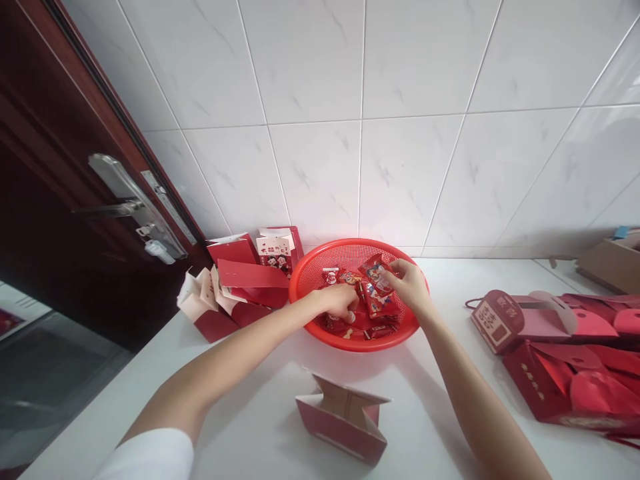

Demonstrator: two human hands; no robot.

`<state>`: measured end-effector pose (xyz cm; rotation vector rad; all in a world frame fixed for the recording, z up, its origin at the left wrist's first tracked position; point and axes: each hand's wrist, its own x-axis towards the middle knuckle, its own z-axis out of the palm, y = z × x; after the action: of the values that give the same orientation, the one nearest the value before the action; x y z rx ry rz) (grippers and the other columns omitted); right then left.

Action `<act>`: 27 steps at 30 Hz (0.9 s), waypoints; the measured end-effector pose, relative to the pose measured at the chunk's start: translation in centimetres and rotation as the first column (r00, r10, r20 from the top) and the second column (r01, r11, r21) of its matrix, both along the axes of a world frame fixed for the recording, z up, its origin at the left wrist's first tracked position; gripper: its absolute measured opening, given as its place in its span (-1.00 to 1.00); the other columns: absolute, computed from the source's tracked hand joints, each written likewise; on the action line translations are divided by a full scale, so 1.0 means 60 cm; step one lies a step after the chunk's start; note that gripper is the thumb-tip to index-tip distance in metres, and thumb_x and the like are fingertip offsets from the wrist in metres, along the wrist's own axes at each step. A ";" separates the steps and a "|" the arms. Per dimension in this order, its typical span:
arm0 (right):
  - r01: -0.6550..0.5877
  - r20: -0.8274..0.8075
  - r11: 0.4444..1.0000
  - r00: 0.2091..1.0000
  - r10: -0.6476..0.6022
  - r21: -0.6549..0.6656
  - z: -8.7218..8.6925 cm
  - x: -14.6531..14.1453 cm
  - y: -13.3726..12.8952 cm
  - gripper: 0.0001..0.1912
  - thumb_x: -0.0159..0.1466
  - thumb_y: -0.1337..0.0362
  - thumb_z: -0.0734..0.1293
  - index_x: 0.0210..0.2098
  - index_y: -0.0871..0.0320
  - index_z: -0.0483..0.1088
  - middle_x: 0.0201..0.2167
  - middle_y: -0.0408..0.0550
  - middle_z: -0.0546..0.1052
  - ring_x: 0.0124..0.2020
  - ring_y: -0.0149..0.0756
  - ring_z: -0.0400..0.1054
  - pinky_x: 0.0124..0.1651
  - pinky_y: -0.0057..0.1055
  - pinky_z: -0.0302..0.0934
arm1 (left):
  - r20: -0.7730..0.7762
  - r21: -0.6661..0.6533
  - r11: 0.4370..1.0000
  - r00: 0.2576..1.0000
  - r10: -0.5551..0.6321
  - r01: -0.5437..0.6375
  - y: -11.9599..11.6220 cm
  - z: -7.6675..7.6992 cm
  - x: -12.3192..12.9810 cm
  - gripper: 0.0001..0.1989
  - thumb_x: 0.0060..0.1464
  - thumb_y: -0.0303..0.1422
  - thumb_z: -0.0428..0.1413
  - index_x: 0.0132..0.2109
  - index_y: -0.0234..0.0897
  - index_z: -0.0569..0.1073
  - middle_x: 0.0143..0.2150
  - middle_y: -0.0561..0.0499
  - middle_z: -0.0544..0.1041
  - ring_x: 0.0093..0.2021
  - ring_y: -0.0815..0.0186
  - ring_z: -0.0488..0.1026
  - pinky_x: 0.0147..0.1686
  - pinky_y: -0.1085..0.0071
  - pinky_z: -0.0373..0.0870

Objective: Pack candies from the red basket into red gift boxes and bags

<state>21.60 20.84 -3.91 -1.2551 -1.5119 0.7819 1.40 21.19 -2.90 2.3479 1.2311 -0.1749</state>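
Note:
A red plastic basket [320, 257] with meshed sides stands against the tiled wall, holding several red snack packets and candies. Inside it, my left hand [340, 301] reaches down among the wrapped sweets, its fingers curled; what they grip, if anything, is hidden. My right hand [407, 283] pinches the edge of a red snack packet [376, 270] at the basket's right side. Another red packet [379, 301] lies just below that one. Nearer to me, an open-topped red paper box [343, 427] sits on the white table, with its inside visible from above.
Several open red and cream gift boxes [240, 287] crowd the left of the basket. Closed red boxes with handles [575, 387] line the right side. A brown cardboard box [610, 263] sits at the far right, and a dark wooden door [65, 167] stands at the left.

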 end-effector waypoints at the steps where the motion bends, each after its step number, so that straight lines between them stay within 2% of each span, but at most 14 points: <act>1: 0.005 -0.007 1.000 1.000 -0.005 -0.001 -0.001 0.000 0.001 -0.72 0.10 0.04 0.38 -0.52 0.07 0.30 -0.48 -0.10 0.53 -0.45 -0.23 0.36 -0.37 -0.32 0.20 | 0.027 -0.014 1.000 1.000 0.017 -0.017 0.000 0.002 -0.003 -0.86 -0.16 -0.44 0.33 -0.51 -0.26 0.50 -0.54 0.09 0.47 -0.49 0.30 0.37 -0.45 0.40 0.18; 4: 0.029 -0.032 0.999 0.999 -0.029 -0.017 -0.005 0.001 0.005 -0.75 0.11 0.06 0.37 -0.50 0.07 0.30 -0.49 -0.11 0.53 -0.42 -0.20 0.39 -0.34 -0.30 0.20 | 0.172 -0.029 0.997 0.982 0.076 -0.072 -0.003 0.010 -0.012 -0.86 -0.12 -0.37 0.36 -0.47 -0.27 0.54 -0.52 0.06 0.53 -0.48 0.29 0.42 -0.42 0.41 0.24; 6: 0.047 -0.054 0.998 0.997 -0.049 -0.038 -0.007 0.002 0.006 -0.77 0.10 0.07 0.38 -0.46 0.06 0.30 -0.48 -0.11 0.55 -0.40 -0.17 0.41 -0.34 -0.29 0.21 | 0.325 -0.017 0.993 0.938 0.119 -0.120 -0.007 0.018 -0.015 -0.84 -0.02 -0.28 0.33 -0.37 -0.29 0.58 -0.43 0.02 0.60 -0.40 0.27 0.47 -0.36 0.41 0.29; 10: 0.032 -0.125 0.996 0.991 -0.043 -0.088 -0.005 0.002 0.005 -0.74 0.06 0.07 0.41 -0.39 0.04 0.31 -0.52 -0.15 0.55 -0.44 -0.17 0.42 -0.36 -0.29 0.21 | 0.639 -0.023 0.972 0.744 0.196 -0.236 -0.014 0.026 -0.008 -0.64 0.17 -0.07 0.17 -0.19 -0.33 0.56 -0.23 -0.07 0.65 -0.21 0.23 0.53 -0.19 0.37 0.41; 13: -0.053 -0.204 0.991 0.979 0.028 -0.121 0.003 -0.002 -0.002 -0.70 0.06 0.02 0.42 -0.37 0.05 0.31 -0.56 -0.17 0.54 -0.48 -0.20 0.42 -0.37 -0.29 0.26 | 0.768 -0.064 0.951 0.594 0.241 -0.303 -0.016 0.026 0.004 -0.59 0.13 0.00 0.19 -0.26 -0.32 0.52 -0.23 -0.07 0.63 -0.19 0.23 0.54 -0.15 0.34 0.44; 16: -0.120 -0.272 0.983 0.959 0.079 -0.138 0.014 -0.005 -0.010 -0.66 0.08 -0.02 0.42 -0.36 0.06 0.34 -0.51 -0.13 0.57 -0.45 -0.20 0.47 -0.32 -0.27 0.33 | 0.821 -0.114 0.938 0.501 0.274 -0.326 -0.017 0.028 0.011 -0.59 0.06 0.01 0.24 -0.34 -0.30 0.49 -0.32 -0.02 0.60 -0.26 0.26 0.53 -0.21 0.35 0.44; 20: -0.217 -0.368 0.968 0.916 0.157 -0.128 0.028 -0.008 -0.023 -0.59 0.06 -0.03 0.50 -0.28 0.07 0.38 -0.36 -0.09 0.63 -0.30 -0.15 0.54 -0.18 -0.22 0.40 | 0.848 -0.169 0.929 0.431 0.307 -0.329 -0.023 0.033 0.013 -0.60 0.01 -0.01 0.28 -0.38 -0.29 0.48 -0.35 0.01 0.58 -0.30 0.29 0.52 -0.24 0.37 0.44; 23: -0.327 -0.379 0.939 0.887 0.266 -0.107 0.036 -0.010 -0.033 -0.55 0.02 -0.01 0.57 -0.25 0.07 0.42 -0.25 -0.07 0.64 -0.18 -0.09 0.55 -0.10 -0.17 0.43 | 0.853 -0.197 0.927 0.410 0.322 -0.319 -0.026 0.032 0.012 -0.57 -0.05 0.02 0.31 -0.39 -0.29 0.48 -0.36 0.02 0.57 -0.30 0.28 0.52 -0.24 0.36 0.45; 27: -0.353 -0.335 0.930 0.893 0.302 -0.100 0.040 -0.012 -0.039 -0.55 0.03 -0.01 0.58 -0.22 0.08 0.46 -0.20 -0.03 0.64 -0.12 -0.04 0.54 -0.10 -0.13 0.46 | 0.837 -0.197 0.928 0.438 0.328 -0.317 -0.017 0.027 0.006 -0.52 -0.03 0.09 0.25 -0.36 -0.29 0.49 -0.36 -0.01 0.58 -0.30 0.25 0.54 -0.22 0.32 0.47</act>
<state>20.87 18.49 -1.54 -0.9368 -1.4335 1.2851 1.76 20.15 -1.25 1.6672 1.0544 1.0260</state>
